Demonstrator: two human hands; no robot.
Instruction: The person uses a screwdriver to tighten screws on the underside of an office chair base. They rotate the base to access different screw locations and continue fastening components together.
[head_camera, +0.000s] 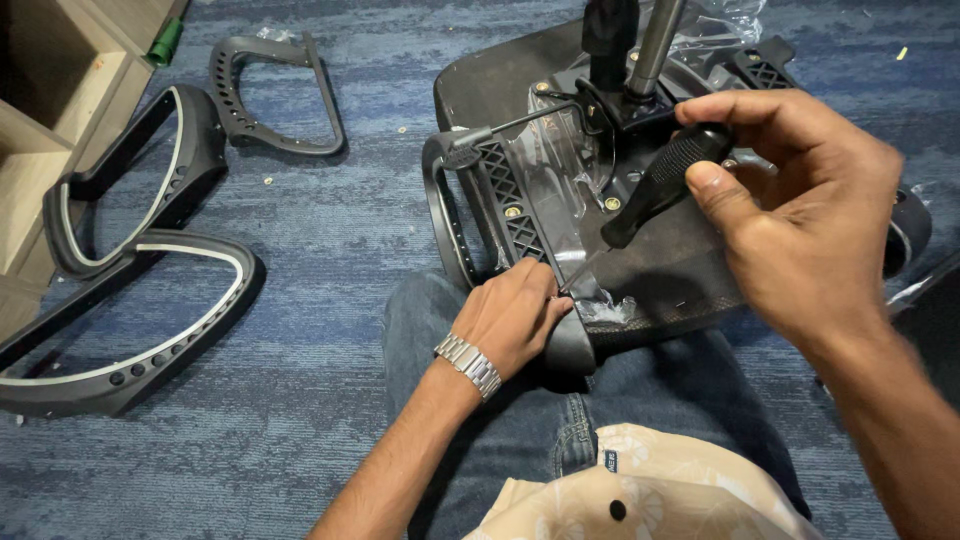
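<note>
Head view. Right hand (800, 215) is closed around the black ribbed handle of a screwdriver (660, 185), thumb and fingers wrapped on the grip; the tool slants down to the left, its thin shaft meeting the underside of an overturned chair seat (660, 265). Left hand (515, 315) is curled shut against the near edge of the seat, fingers pressing where a black armrest (480, 215) joins the seat base; the tip of the screwdriver sits just beside these fingers. A metal wristwatch (468, 362) is on the left wrist. The seat rests across the person's lap, on blue jeans (560, 420), with its mechanism plate and a metal gas cylinder (655, 45) standing upward at the far side. Clear plastic wrap (560, 160) lies over part of the mechanism. A castor wheel (910, 230) shows at the right, partly hidden behind the right hand.

On the blue carpet (330, 260) to the left, well apart from the hands, lie a second armrest (275, 95) and a large black backrest frame (130, 270). A wooden shelf unit (60, 90) occupies the upper left corner.
</note>
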